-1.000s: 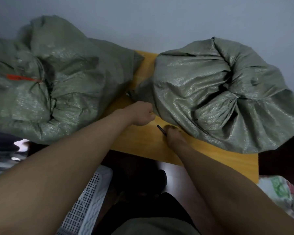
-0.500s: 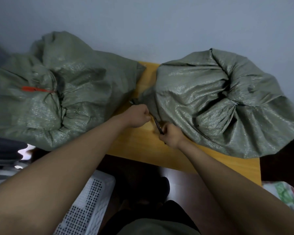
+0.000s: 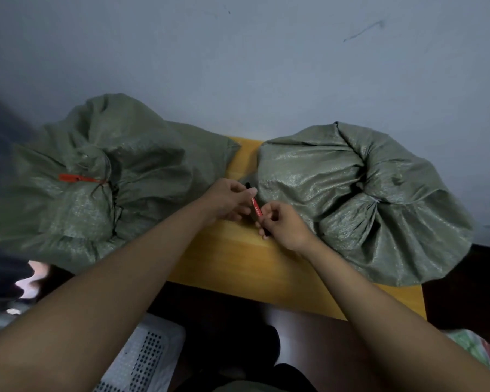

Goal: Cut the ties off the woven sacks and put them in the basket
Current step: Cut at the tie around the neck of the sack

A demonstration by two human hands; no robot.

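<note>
Two green woven sacks lie on a yellow table (image 3: 232, 267). The left sack (image 3: 142, 176) has an orange tie (image 3: 79, 178) at its gathered neck. The right sack (image 3: 337, 193) is cinched at a pale knot (image 3: 375, 200). Between the sacks both hands hold a slim red and black tool (image 3: 257, 209) just above the table. My left hand (image 3: 228, 202) pinches its upper end with thumb and fingers. My right hand (image 3: 285, 226) grips its lower end. A white perforated basket (image 3: 142, 360) sits on the floor below the table's front edge, partly hidden by my left arm.
A grey wall rises right behind the sacks. The floor under the table is dark, with patterned fabric (image 3: 484, 349) at the lower right and dim clutter (image 3: 17, 290) at the far left. Bare table shows between the sacks and along the front edge.
My right hand has lifted the dark tool off the table beside the right sack. My left hand has moved onto its upper end, and the red part now shows between the hands.
</note>
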